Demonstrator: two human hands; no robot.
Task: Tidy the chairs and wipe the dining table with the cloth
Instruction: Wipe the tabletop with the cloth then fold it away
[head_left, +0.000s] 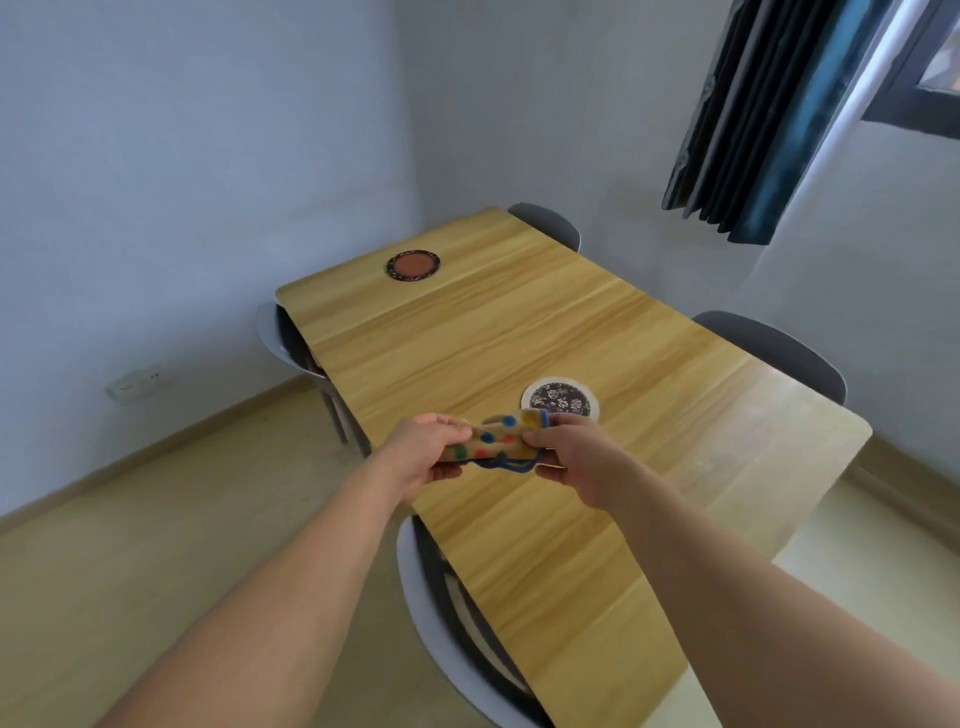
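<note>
A tan cloth (497, 440) with coloured dots and a blue edge hangs stretched between my hands, just above the near left part of the wooden dining table (519, 322). My left hand (423, 454) pinches its left end and my right hand (574, 457) pinches its right end. Grey chairs are tucked under the table: one at the near left (441, 623), one at the far left (275, 338), one at the far end (553, 223) and one on the right (779, 348).
A dark floral coaster (561, 397) lies on the table just beyond my right hand. A red-brown coaster (413, 265) lies near the far left corner. Walls close in behind and to the right; a dark curtain (769, 119) hangs at the window.
</note>
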